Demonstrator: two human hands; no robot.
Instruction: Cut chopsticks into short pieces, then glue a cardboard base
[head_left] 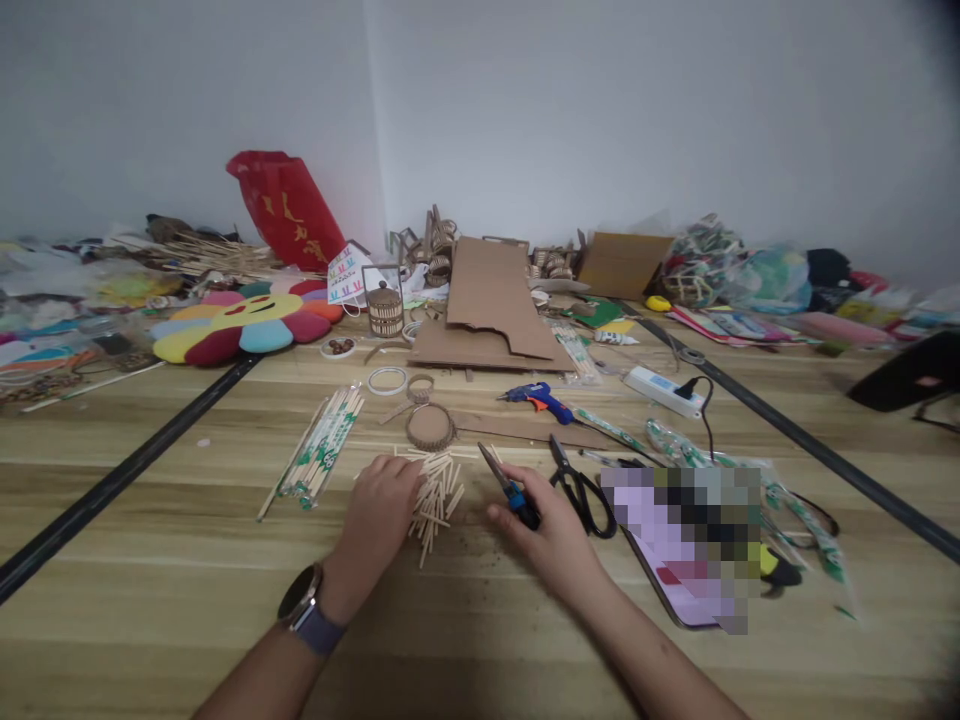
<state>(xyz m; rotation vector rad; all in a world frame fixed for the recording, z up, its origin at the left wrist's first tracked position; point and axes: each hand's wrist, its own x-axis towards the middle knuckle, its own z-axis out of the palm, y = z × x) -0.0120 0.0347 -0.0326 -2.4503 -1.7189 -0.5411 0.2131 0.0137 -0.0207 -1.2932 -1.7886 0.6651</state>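
The person's left hand point(385, 503) rests on a loose heap of short pale wooden sticks point(435, 500); a sideways push could scatter them. Apart from it, the right hand point(551, 530) grips a blue-handled, pointed cutting tool point(517, 497), whose exposed tip could nick the left fingers if the hands closed in. Farther, the blue glue gun point(538, 399) might burn skin, if hot.
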